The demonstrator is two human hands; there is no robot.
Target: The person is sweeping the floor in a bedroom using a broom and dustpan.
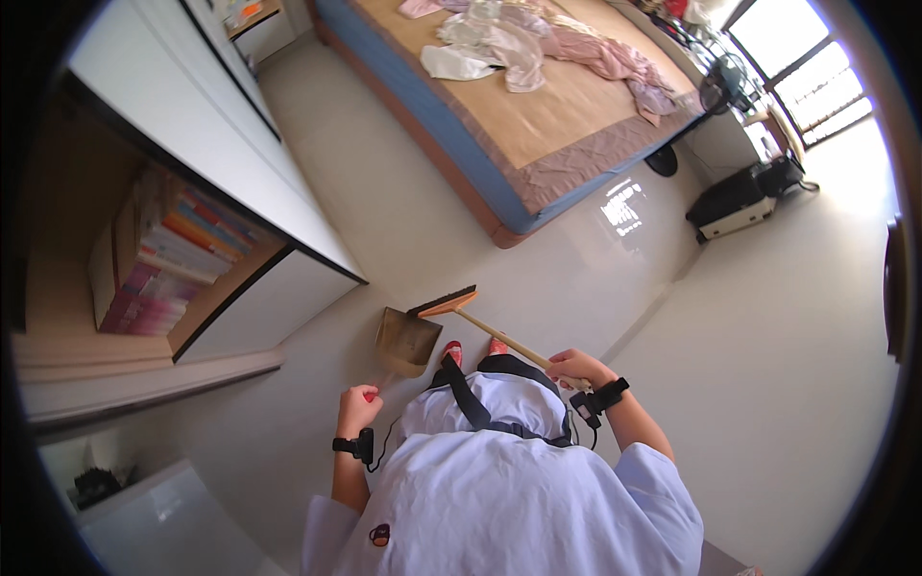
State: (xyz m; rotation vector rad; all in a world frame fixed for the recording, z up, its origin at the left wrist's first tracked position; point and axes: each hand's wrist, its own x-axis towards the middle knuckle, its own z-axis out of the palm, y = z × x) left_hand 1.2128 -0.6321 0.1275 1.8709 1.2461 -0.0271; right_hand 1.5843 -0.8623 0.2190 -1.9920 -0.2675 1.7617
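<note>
My right hand (pixel 580 369) is closed around the pale handle of a broom (pixel 502 337). The broom slants away to the left, and its orange head with dark bristles (pixel 448 302) lies at the rim of a brownish dustpan (pixel 410 338). The dustpan is near the floor, left of my red shoes (pixel 452 353). My left hand (pixel 360 409) grips the red end of the dustpan handle (pixel 372 396); the handle's shaft is hard to make out. Whether the bristles touch the pan or sit just over its edge, I cannot tell.
A bed (pixel 497 155) with rumpled clothes (pixel 504 43) stands ahead. On the left, a white cabinet (pixel 310 302) holds books (pixel 173 266) on an open shelf. A standing fan (pixel 724 83) and a black case (pixel 731 198) are at the right, beside a pale wall (pixel 749 324).
</note>
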